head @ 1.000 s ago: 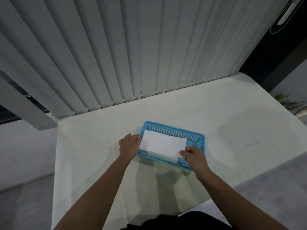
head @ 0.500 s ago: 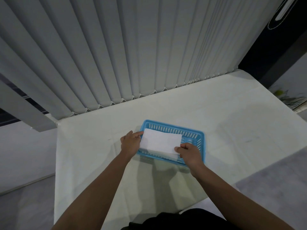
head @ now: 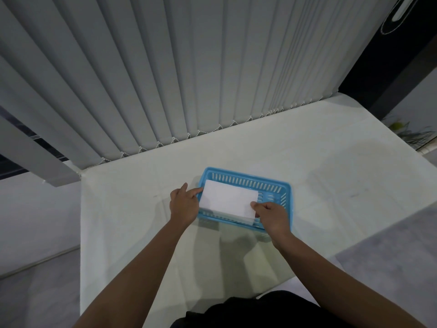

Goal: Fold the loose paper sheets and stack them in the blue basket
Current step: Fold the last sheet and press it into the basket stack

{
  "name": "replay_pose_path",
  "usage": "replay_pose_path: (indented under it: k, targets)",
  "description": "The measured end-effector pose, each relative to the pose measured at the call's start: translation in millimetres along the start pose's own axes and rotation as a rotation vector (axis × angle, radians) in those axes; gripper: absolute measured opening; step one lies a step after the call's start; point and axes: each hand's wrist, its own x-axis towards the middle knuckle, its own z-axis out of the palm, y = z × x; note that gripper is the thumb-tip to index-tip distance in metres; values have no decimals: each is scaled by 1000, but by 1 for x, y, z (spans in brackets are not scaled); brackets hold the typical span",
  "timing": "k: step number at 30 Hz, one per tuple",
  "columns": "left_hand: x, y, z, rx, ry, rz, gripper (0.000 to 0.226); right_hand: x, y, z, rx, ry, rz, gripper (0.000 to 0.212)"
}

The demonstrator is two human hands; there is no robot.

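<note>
A blue slotted basket point(head: 272, 185) sits in the middle of the white table. Inside it lies a folded white paper sheet point(head: 228, 201), on top of other folded paper whose edge shows at the basket's near side. My left hand point(head: 184, 203) holds the sheet's left edge, with the index finger stretched along it. My right hand point(head: 272, 217) pinches the sheet's near right corner over the basket's near rim.
The white table point(head: 331, 197) ends at grey vertical blinds point(head: 189, 79) at the back. Its left edge drops to a grey floor point(head: 35, 233). A grey surface point(head: 390, 256) lies at the near right. A plant point(head: 411, 133) stands at the far right.
The sheet has shifted slightly left and deeper into the basket, and both hands have moved with it. My right hand now sits further left on the near corner.
</note>
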Motion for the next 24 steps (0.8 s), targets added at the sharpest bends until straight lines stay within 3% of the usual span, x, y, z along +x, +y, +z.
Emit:
replay_pose_path:
  k: [15, 19, 21, 24]
  targets:
    - [-2, -3, -1, 124, -32, 54, 44, 6, 8, -1, -3, 9, -22, 30]
    - [-7, 2, 0, -36, 80, 65, 44, 8, 13, -4, -22, 9, -32, 18]
    - [-11, 5, 1, -49, 188, 141, 43, 8, 17, -3, -175, 64, -110, 17]
    - [-12, 12, 8, 136, 142, 356, 49, 10, 22, 1, -577, 156, -492, 33]
